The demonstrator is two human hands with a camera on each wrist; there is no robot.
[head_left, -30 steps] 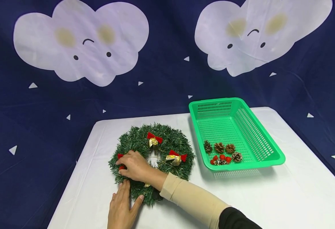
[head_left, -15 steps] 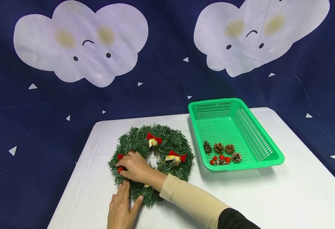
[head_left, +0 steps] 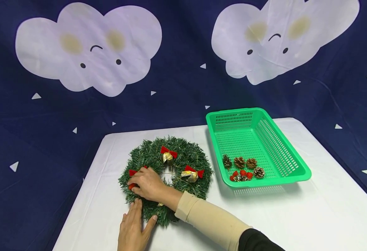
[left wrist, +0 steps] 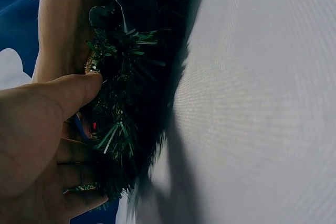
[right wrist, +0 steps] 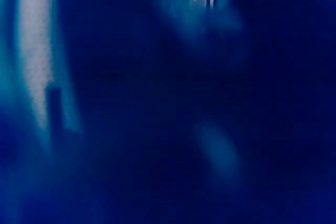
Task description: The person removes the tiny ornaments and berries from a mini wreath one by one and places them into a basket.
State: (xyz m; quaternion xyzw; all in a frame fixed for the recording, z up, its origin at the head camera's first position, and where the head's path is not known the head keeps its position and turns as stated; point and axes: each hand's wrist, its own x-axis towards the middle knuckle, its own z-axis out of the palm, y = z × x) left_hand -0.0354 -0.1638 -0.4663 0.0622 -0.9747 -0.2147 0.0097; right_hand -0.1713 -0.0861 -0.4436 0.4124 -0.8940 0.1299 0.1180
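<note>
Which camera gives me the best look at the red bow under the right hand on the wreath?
The head view: the red bow shows on the wreath by the right hand's fingertips, partly covered. The left wrist view shows only dark wreath needles against the left hand, with a tiny red speck. The right wrist view is a blue blur.

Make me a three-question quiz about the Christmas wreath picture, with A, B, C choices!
1. Where are the pine cones?
A. in the green basket
B. on the wreath
C. on the floor

2. How many pine cones are there?
A. one
B. four
C. nine

3. What is the left hand doing?
A. holding a cup
B. waving in the air
C. resting on the wreath's near edge

Answers: 1 A, they lie at the basket's near end. 2 B, four brown cones sit together. 3 C, its fingers and thumb touch the green needles, while the right hand works at a red bow.
</note>
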